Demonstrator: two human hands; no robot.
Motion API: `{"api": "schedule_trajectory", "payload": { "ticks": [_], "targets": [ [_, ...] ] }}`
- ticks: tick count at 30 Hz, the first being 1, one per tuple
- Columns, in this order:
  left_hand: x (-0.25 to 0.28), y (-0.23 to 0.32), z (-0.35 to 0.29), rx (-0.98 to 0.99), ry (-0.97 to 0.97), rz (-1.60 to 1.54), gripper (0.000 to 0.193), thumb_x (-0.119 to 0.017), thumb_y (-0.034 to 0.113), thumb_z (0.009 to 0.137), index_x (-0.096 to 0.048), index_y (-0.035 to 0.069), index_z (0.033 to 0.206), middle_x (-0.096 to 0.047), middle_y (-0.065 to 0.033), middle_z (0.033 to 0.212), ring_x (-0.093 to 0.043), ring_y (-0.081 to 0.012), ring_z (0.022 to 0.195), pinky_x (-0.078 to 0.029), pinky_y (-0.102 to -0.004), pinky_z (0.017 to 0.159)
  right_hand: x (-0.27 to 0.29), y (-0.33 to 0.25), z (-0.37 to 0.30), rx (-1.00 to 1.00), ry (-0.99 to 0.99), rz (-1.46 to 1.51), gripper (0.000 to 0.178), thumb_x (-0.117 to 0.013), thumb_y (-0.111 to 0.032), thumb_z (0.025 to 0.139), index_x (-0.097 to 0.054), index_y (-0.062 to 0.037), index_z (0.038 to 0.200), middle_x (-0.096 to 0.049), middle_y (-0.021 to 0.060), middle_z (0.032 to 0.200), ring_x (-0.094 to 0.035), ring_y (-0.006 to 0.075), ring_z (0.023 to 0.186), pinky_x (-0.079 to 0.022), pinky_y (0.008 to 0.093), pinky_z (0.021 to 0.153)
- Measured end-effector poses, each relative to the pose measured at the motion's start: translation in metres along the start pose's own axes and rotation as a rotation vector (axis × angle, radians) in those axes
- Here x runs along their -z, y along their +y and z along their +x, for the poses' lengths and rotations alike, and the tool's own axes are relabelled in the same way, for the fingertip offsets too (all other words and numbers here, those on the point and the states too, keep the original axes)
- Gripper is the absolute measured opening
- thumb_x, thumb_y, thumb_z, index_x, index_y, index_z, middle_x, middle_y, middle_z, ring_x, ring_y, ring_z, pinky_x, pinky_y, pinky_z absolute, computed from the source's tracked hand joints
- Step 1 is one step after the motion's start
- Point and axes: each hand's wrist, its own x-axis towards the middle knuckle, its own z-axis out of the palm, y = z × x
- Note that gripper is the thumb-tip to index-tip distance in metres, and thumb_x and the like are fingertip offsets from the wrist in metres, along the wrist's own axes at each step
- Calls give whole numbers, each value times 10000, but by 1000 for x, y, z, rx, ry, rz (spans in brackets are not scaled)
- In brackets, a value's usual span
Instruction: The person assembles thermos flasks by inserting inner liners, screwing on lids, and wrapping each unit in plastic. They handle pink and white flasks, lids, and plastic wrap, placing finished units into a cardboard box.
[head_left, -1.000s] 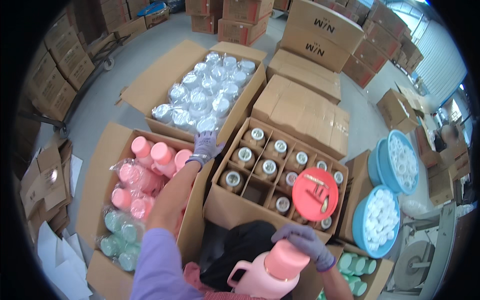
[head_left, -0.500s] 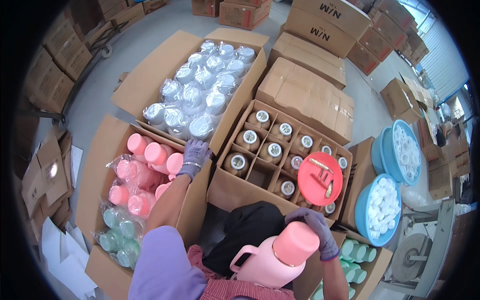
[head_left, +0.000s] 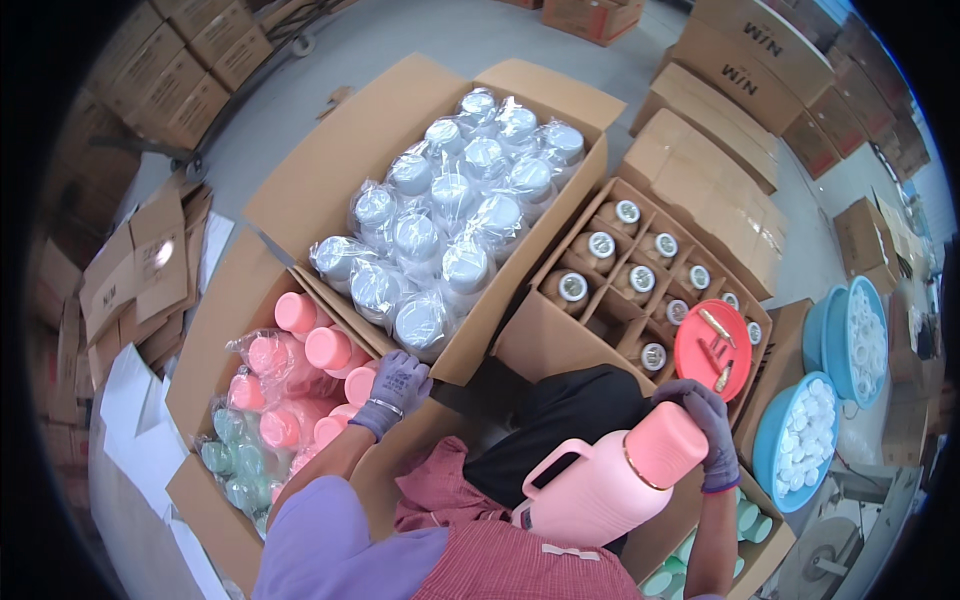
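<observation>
Across my lap lies a pink thermos jug (head_left: 590, 490), tilted, its handle toward my left. My right hand (head_left: 705, 425) is closed around the far side of its pink cap (head_left: 666, 445). My left hand (head_left: 400, 388) has its fingers hooked over the near edge of an open carton (head_left: 520, 300) of white-capped bottles (head_left: 415, 235) in clear plastic. Below that hand, another open carton (head_left: 205, 370) holds pink thermos bottles (head_left: 330, 348) and green ones (head_left: 235, 455), several of them bagged. The left palm is hidden.
A divided carton (head_left: 560, 345) of glass liners stands ahead right, a red plate (head_left: 712, 350) with small metal tools on it. Blue basins (head_left: 775, 455) of white parts are at right, above a carton of green cups (head_left: 750, 525). Flattened cardboard (head_left: 140, 265) lies left.
My view has turned, shifting the scene rightward. The carton of white-capped bottles has come nearer me with my left hand, opening a gap beside the divided carton. My right hand stays on the cap.
</observation>
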Motion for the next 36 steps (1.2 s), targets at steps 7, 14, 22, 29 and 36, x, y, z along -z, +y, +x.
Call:
{"api": "schedule_trajectory", "payload": {
  "ticks": [7,14,22,29,36],
  "targets": [
    [20,-4,-65,143,-192,-130,302,-608,352,892,-667,77,781,-665,-132,848,-608,-319,915,-429,-454,908,5,0,0,2,-48,-1,348,-515,-250,965,-641,41,1109,-677,116,1053,-645,180,983,-497,309,916],
    [3,-24,-26,349,200,296,353,-651,408,834,-693,59,805,-690,-159,796,-659,-349,801,-490,-478,788,-24,-24,43,46,-85,-181,316,-496,-219,1000,-654,43,1080,-673,73,1010,-629,146,984,-481,292,923],
    [157,-34,45,360,243,-1300,217,-627,191,877,-674,-20,898,-667,-35,792,-653,-133,777,-545,-300,746,-83,-82,76,69,-360,-612,339,-618,-258,941,-666,15,1136,-668,66,1038,-610,128,966,-483,284,873],
    [233,104,191,-545,13,-2261,368,-520,304,1003,-607,11,1206,-654,-131,1173,-626,-252,1091,-459,-420,1020,-128,-85,121,224,-320,-142,379,-696,-307,921,-675,-24,1173,-690,25,1005,-625,120,901,-499,292,841],
    [176,95,232,-258,-104,-1601,763,-519,457,1000,-208,43,1561,-348,-150,1561,-430,-239,1364,-338,-419,1145,60,-103,139,377,-316,492,400,-571,-341,1001,-584,-35,1258,-678,62,1147,-665,183,1019,-528,357,911]
  ]
}}
